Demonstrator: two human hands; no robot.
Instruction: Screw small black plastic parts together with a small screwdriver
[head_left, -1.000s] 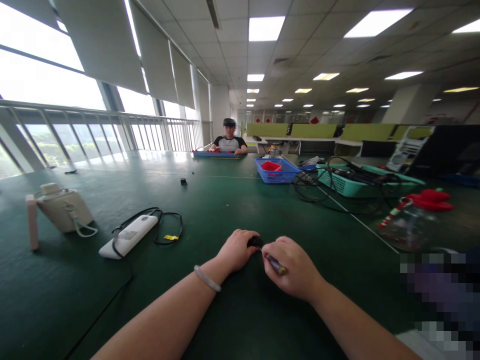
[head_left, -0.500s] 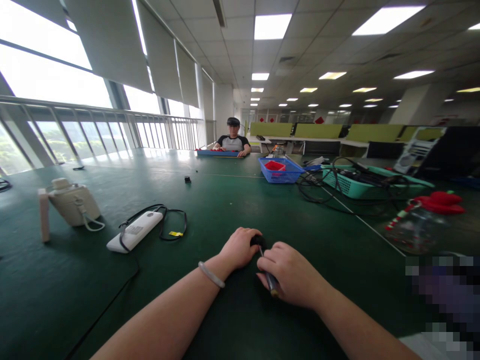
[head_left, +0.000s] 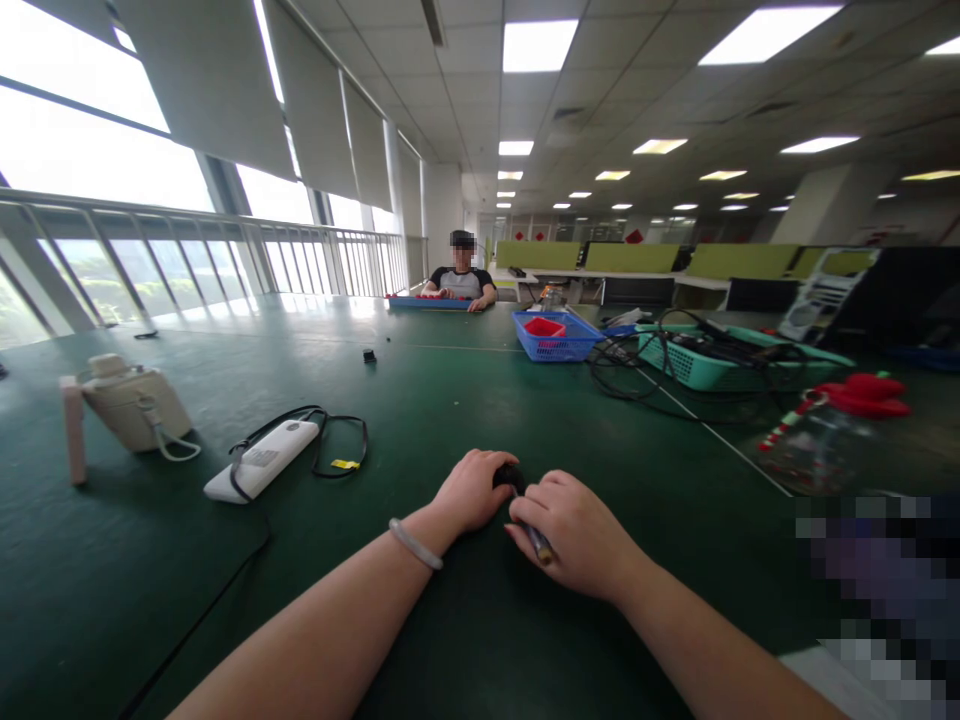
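My left hand [head_left: 469, 492] rests on the green table [head_left: 450, 400] with its fingers curled over a small black object [head_left: 508, 476] that is mostly hidden. A pale bangle sits on that wrist. Just to the right, my right hand [head_left: 574, 530] is closed around a thin dark tool with a brownish end [head_left: 540, 543]; its tip points at the black object. The two hands touch.
A white power bank [head_left: 261, 459] with a black cable lies to the left, beside a beige bottle [head_left: 135, 405]. A blue basket [head_left: 556, 338], a teal basket of cables [head_left: 720, 362] and a red-lidded jar [head_left: 832, 430] stand to the right. Another person [head_left: 459, 280] sits at the far end.
The tool in my right hand has swung from pointing right to pointing down toward me. Both hands stay together on the black object.
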